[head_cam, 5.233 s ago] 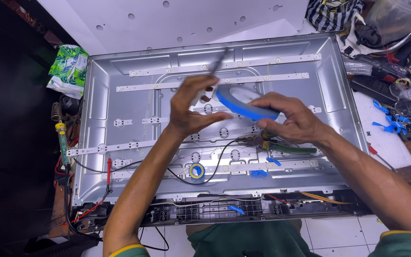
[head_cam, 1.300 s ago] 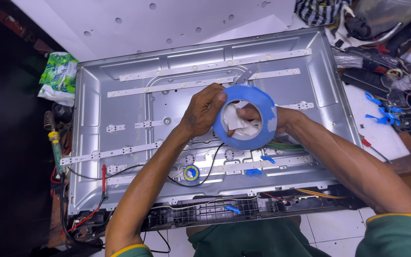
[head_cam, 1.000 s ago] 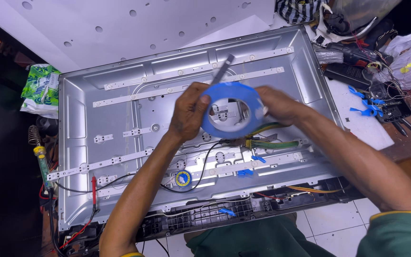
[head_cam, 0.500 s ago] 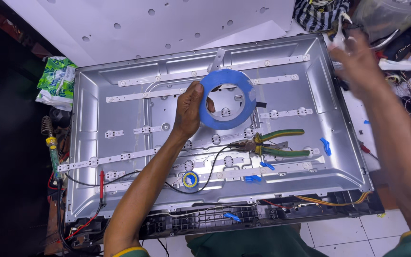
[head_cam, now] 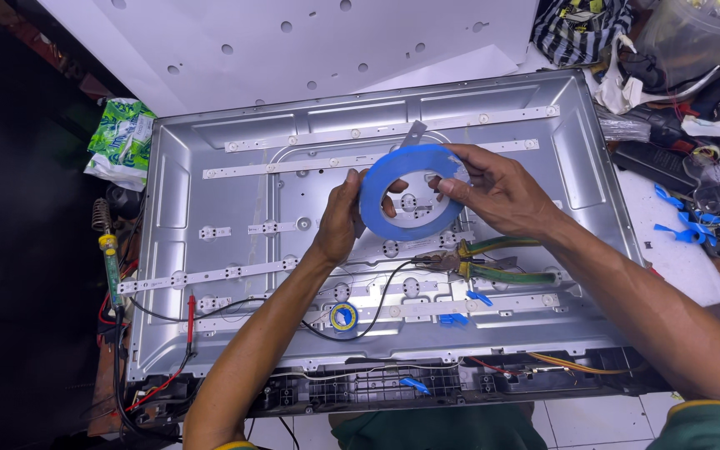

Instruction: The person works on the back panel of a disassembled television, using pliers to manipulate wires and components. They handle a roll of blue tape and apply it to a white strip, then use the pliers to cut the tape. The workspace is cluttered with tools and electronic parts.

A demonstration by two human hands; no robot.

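Both hands grip the blue tape ring [head_cam: 411, 193] above the middle of the metal panel [head_cam: 210, 167]: left hand [head_cam: 342, 221] pinches its left edge, right hand [head_cam: 493, 190] its right. Pliers [head_cam: 485, 260] lie just below.

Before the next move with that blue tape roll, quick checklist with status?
1. Left hand grips blue tape roll: ok.
2. Right hand on the roll's far side: ok.
3. Free tape end found: cannot tell, though a grey strip sticks up behind the roll.
4. Pliers lying on the metal panel, below the hands: ok.
5. Black cable crossing the panel under the roll: not ok.
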